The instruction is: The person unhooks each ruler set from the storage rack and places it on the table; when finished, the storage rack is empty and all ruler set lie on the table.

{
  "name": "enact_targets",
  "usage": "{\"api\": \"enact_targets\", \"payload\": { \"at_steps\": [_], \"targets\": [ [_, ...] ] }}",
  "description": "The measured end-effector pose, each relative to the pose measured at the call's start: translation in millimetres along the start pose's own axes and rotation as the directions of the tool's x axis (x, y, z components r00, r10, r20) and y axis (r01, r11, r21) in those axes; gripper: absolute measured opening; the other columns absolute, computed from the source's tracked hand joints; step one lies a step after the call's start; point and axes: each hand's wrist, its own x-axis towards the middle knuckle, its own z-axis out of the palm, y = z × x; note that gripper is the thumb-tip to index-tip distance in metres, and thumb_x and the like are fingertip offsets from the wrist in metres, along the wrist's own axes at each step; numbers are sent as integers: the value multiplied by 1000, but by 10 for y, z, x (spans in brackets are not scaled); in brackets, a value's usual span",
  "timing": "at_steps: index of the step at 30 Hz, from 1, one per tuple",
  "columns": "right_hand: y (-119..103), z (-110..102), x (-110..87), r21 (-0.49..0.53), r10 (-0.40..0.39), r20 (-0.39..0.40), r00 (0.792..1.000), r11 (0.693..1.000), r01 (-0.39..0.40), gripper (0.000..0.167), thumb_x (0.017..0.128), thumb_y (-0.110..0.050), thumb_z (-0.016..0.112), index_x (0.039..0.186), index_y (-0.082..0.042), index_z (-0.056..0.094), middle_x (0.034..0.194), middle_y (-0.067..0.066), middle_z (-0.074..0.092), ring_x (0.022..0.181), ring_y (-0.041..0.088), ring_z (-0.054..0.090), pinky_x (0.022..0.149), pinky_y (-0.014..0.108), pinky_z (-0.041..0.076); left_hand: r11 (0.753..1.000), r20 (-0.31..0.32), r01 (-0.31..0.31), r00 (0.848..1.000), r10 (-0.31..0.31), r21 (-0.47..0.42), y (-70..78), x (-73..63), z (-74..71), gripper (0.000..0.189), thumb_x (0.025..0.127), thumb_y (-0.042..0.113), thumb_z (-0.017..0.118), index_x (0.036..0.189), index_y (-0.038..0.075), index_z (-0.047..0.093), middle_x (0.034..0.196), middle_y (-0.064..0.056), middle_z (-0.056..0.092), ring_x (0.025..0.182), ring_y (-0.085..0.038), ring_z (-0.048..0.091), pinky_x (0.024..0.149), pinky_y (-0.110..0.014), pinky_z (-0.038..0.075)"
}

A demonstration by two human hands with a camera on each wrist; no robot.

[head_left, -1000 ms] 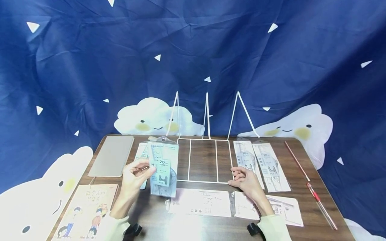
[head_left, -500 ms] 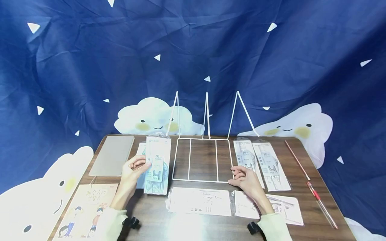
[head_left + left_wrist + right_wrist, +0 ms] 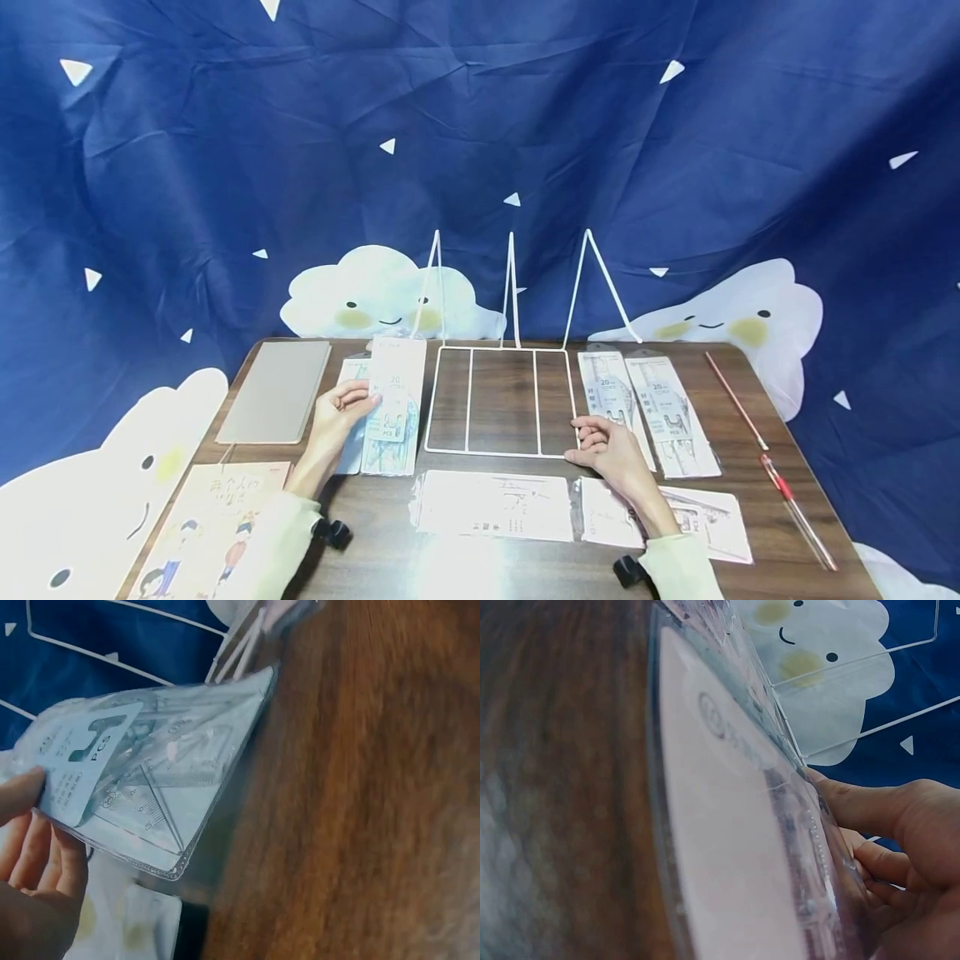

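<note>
My left hand pinches the left edge of a clear pouch with a ruler set, thumb on its front. In the left wrist view the ruler set shows a set square and a pale blue card inside, tilted above the wood. Another bluish ruler set lies partly hidden behind it on the table. My right hand pinches the near right corner of a white wire rack, whose three peaked dividers stand at the back. In the right wrist view a pinkish ruler set partly hides the fingers.
Two ruler sets lie right of the rack. Pinkish ruler sets lie along its front. A grey notebook and an illustrated book are at the left. A red pencil and red-capped pen lie at the right.
The left hand has carried the ruler set a little left, from beside the rack's edge to over the other bluish set. The right hand stays at the rack's corner.
</note>
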Motion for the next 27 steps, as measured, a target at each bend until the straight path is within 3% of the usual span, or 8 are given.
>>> {"api": "enact_targets", "payload": {
  "at_steps": [7, 12, 17, 22, 27],
  "targets": [
    [25, 4, 9, 0, -12, -6, 1000, 1000, 12, 60, 73, 1, 92, 127, 6, 66, 101, 15, 64, 74, 10, 61, 64, 18, 55, 988, -20, 56, 998, -54, 143, -118, 121, 14, 40, 89, 8, 82, 123, -6, 68, 92, -1, 77, 84, -7, 72, 78, -18, 57],
    [26, 1, 9, 2, -17, -13, 1000, 1000, 17, 60, 72, 1, 93, 125, 4, 68, 101, 16, 65, 75, 10, 61, 65, 17, 55, 961, -57, 121, 992, -110, 250, -161, 164, 46, 41, 87, 14, 84, 123, -1, 69, 97, -6, 77, 87, -9, 70, 81, -16, 55],
    [-12, 3, 1, -1, -13, -17, 1000, 1000, 13, 58, 71, 0, 94, 124, 3, 69, 99, 15, 64, 75, 9, 61, 64, 17, 55, 935, -90, 129, 990, -105, 330, -154, 162, 76, 41, 87, 17, 84, 122, 1, 72, 99, -10, 76, 89, -14, 70, 79, -16, 54],
    [-17, 3, 0, -3, -11, -17, 1000, 1000, 10, 58, 71, 0, 94, 124, 3, 69, 99, 15, 64, 75, 10, 61, 65, 17, 55, 924, -97, 140, 989, -113, 355, -158, 154, 84, 40, 87, 20, 84, 122, 3, 73, 96, -9, 77, 88, -16, 71, 78, -17, 53],
    [-2, 1, 2, -7, -9, -14, 1000, 1000, 9, 58, 72, -1, 94, 124, 3, 69, 100, 15, 64, 75, 10, 62, 65, 18, 56, 931, -98, 154, 987, -129, 332, -175, 150, 69, 44, 86, 19, 86, 125, 4, 73, 98, -9, 77, 88, -17, 72, 79, -18, 55]
  ]
}}
